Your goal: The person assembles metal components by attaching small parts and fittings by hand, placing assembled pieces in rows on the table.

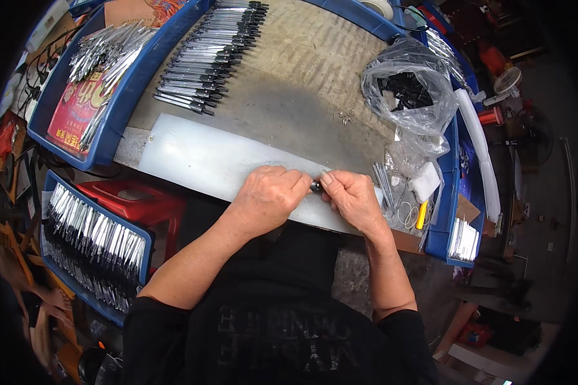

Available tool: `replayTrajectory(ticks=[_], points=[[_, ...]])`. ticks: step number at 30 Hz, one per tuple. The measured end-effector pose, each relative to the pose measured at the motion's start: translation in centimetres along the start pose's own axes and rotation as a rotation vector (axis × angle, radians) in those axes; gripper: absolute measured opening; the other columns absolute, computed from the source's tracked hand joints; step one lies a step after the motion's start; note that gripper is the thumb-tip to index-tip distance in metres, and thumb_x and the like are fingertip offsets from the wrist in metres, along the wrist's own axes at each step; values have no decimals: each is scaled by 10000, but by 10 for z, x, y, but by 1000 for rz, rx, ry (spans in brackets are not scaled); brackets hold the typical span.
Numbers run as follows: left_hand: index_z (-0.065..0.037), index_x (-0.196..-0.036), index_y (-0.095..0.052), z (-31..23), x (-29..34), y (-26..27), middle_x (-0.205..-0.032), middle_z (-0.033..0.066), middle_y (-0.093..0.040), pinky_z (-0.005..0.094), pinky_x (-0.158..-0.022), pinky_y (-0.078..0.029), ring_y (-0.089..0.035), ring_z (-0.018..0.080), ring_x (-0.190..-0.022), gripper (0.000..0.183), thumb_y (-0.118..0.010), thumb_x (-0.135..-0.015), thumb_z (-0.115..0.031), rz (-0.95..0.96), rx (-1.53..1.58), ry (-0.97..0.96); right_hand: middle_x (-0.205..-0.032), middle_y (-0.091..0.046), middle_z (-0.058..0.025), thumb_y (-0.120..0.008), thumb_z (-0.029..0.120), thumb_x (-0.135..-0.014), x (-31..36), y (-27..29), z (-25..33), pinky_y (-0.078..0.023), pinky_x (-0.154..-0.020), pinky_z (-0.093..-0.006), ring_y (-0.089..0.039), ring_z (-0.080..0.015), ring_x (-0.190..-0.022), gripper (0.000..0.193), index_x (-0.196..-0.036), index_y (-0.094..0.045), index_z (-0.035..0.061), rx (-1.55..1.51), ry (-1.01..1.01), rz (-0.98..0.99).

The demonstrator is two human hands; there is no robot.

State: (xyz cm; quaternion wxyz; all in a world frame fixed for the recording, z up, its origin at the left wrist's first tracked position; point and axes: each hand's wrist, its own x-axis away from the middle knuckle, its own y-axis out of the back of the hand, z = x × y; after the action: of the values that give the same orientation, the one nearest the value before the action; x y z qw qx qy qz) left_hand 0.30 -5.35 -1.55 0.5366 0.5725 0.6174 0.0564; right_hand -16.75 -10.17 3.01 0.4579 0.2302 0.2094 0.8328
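Both hands meet over a white board (196,151) along the table's near edge. Between them shows a small black pen part (315,186), mostly covered by my fingers. My left hand (268,197) is closed round its left side, knuckles up. From the right, my right hand (353,197) pinches the same piece with thumb and fingers. Whether more of a pen lies inside my grip is hidden. Beyond the board, a long row of clear pens with black ends (202,58) lies side by side on the table.
A blue tray (125,106) of silvery pen parts stands at left; below it, another blue tray (149,250) holds pens. A clear bag (424,64) of black pieces, thin rods (383,186) and a yellow tool (421,215) lie at right. Tiny metal bits (345,116) are scattered mid-table.
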Motion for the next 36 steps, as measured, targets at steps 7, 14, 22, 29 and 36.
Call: replayTrajectory(ticks=[7,14,22,29,36], points=[[-40,-732,-527,0,0,1,-569,50,-462,324,-487,-418,-514,196,-514,145,-651,-736,-115,-14,7,-12,-676,-621,-156,-601,201,-858,-1,0,4,-432,-533,-323,-572,-208,-581,237,-808,-658,-23,-10,58,28],[-44,-724,-532,0,0,1,-568,51,-469,324,-483,-418,-517,198,-511,143,-656,-730,-114,-26,-8,-19,-640,-579,-107,-591,171,-873,4,-13,-1,-404,-531,-291,-514,-159,-580,214,-822,-644,-29,117,235,-164],[-46,-725,-532,0,0,4,-555,54,-464,332,-482,-415,-519,209,-508,137,-653,-734,-111,-16,23,-7,-608,-561,-98,-593,175,-875,1,-8,-2,-402,-531,-286,-498,-111,-578,225,-787,-640,-27,51,118,-40],[-44,-716,-527,0,-1,2,-552,60,-454,337,-481,-408,-508,217,-501,142,-649,-739,-112,-21,33,-19,-612,-578,-147,-599,176,-853,1,-14,1,-418,-517,-352,-548,-274,-552,237,-730,-619,-26,146,259,-167],[-49,-716,-526,1,0,3,-597,57,-491,327,-525,-444,-538,207,-547,145,-639,-743,-136,0,16,14,-681,-611,-130,-607,184,-853,-12,6,-13,-449,-573,-302,-581,-197,-611,199,-834,-640,-12,20,64,-273]])
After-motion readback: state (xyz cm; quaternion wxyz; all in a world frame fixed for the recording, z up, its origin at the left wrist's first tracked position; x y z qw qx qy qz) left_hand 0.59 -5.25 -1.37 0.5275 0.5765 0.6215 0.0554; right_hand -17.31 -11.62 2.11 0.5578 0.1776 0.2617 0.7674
